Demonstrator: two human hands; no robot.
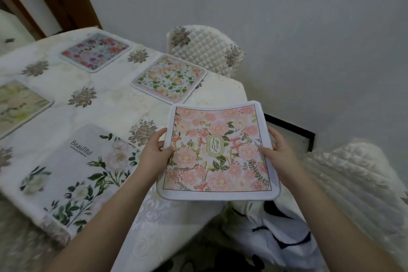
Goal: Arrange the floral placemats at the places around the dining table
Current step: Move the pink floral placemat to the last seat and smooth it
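Both hands, the left hand (155, 150) and the right hand (278, 150), pinch the side edges of the pink "Garden" placemat (217, 152), holding it above the table's (114, 104) near right corner, four other placemats (170, 78) already laid on the cloth.

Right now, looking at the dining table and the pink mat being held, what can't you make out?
- Head view, pale green floral placemat: cut off by the left edge.
- Small print under "Beautiful" on the white-flower placemat: too small.
- Table corner under the pink floral "Garden" placemat: hidden by the mat, gripped by the left hand and right hand.
- Far red-flowered placemat: blurred.
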